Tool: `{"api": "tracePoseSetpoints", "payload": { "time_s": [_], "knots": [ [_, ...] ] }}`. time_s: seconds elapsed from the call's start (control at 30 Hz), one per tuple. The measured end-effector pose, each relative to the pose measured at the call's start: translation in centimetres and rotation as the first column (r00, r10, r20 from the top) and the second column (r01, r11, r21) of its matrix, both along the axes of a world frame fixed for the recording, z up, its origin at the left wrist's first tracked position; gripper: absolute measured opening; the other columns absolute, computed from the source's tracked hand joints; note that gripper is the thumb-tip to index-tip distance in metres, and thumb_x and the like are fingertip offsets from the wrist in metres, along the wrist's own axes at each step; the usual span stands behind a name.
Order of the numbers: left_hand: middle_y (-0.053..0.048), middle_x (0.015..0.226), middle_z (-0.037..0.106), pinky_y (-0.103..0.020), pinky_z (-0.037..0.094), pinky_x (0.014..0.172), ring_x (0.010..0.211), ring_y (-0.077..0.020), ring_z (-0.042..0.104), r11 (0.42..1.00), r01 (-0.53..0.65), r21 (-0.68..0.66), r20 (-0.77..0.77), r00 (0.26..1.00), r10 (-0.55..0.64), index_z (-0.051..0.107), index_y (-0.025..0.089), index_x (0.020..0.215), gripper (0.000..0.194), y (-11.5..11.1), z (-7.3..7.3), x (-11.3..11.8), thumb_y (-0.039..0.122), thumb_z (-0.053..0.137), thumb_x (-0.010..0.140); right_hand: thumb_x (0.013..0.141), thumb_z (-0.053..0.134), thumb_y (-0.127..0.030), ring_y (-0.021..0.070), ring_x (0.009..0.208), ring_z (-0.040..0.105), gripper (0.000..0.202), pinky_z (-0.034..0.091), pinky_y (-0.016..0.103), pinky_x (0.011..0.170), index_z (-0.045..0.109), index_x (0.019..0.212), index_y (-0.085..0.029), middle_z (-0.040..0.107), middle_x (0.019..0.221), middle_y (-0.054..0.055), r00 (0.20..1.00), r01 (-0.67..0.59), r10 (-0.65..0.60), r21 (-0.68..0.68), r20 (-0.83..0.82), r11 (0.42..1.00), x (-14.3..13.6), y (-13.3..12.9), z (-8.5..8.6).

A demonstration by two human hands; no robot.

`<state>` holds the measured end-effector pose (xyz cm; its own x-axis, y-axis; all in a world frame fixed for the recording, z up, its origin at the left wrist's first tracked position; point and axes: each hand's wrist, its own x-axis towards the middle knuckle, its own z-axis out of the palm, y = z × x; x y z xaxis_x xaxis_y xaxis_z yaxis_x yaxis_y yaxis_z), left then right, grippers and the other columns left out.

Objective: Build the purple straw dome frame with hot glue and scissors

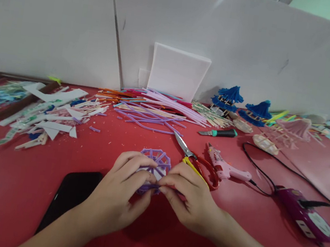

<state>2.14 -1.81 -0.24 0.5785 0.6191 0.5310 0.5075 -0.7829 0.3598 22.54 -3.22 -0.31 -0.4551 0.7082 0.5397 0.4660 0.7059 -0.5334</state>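
Observation:
A small round purple lattice piece (156,155) with a white part inside is held up over the red table, between both hands. My left hand (125,189) wraps its fingers round the piece's left side, thumb at the lower edge. On the right side, my right hand (190,194) pinches the piece with thumb and forefinger close to the left fingertips. The fingers cover much of the lower part. Red-handled scissors (184,144) lie just behind my right hand, over something yellow. Beside them is a pink glue gun (228,168).
A black phone (70,196) lies by my left forearm. Behind are coloured stems (173,107), a cutter (219,132), white paper (178,72) and blue tiered models (227,99). Paper scraps (58,116) and a brown frame (16,109) sit left; a purple power strip (305,215) with black cables sits right.

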Motion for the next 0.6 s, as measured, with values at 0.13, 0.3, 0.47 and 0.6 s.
{"api": "tracePoseSetpoints", "payload": {
  "time_s": [0.13, 0.3, 0.47, 0.6],
  "knots": [
    [-0.007, 0.112, 0.059, -0.038, 0.04, 0.097, 0.111, -0.0227, 0.046, 1.0, -0.004, -0.003, -0.007, 1.0, 0.004, 0.06, 0.019, 0.096, 0.014, 0.02, -0.1, -0.01, 0.012, 0.056, 0.085, 0.086, 0.057, -0.013, 0.0166, 0.078, 0.054, 0.008, 0.046, 0.029, 0.07, 0.063, 0.091, -0.016, 0.062, 0.084, 0.006, 1.0, 0.006, -0.006, -0.004, 0.01, 1.0, 0.01, -0.03, 0.13],
    [-0.007, 0.112, 0.06, -0.039, 0.043, 0.095, 0.11, -0.0235, 0.048, 1.0, -0.018, -0.007, -0.021, 1.0, 0.018, 0.06, 0.02, 0.097, 0.015, -0.08, 0.01, -0.07, 0.013, 0.056, 0.084, 0.086, 0.056, -0.014, 0.0164, 0.078, 0.055, 0.008, 0.046, 0.028, 0.069, 0.062, 0.09, -0.018, 0.061, 0.084, 0.005, 1.0, 0.019, -0.019, -0.009, 0.013, 1.0, -0.16, -0.02, 0.02],
    [-0.008, 0.113, 0.059, -0.041, 0.043, 0.095, 0.11, -0.0242, 0.047, 1.0, -0.004, -0.014, -0.028, 1.0, 0.004, 0.059, 0.021, 0.097, 0.015, -0.01, 0.08, -0.06, 0.013, 0.054, 0.085, 0.087, 0.051, -0.01, 0.0167, 0.077, 0.053, 0.012, 0.046, 0.028, 0.068, 0.058, 0.085, -0.019, 0.058, 0.082, 0.004, 1.0, 0.021, -0.02, -0.067, 0.018, 0.998, -0.42, -0.22, 0.16],
    [-0.007, 0.112, 0.058, -0.04, 0.043, 0.094, 0.11, -0.0235, 0.046, 1.0, -0.003, -0.026, -0.019, 1.0, 0.002, 0.059, 0.021, 0.097, 0.015, 0.02, 0.1, -0.01, 0.013, 0.054, 0.085, 0.089, 0.046, -0.008, 0.0163, 0.076, 0.052, 0.016, 0.045, 0.027, 0.067, 0.054, 0.082, -0.019, 0.056, 0.08, 0.004, 0.999, 0.04, -0.04, -0.088, 0.003, 0.995, -0.44, -0.21, 0.42]
  ]
}}
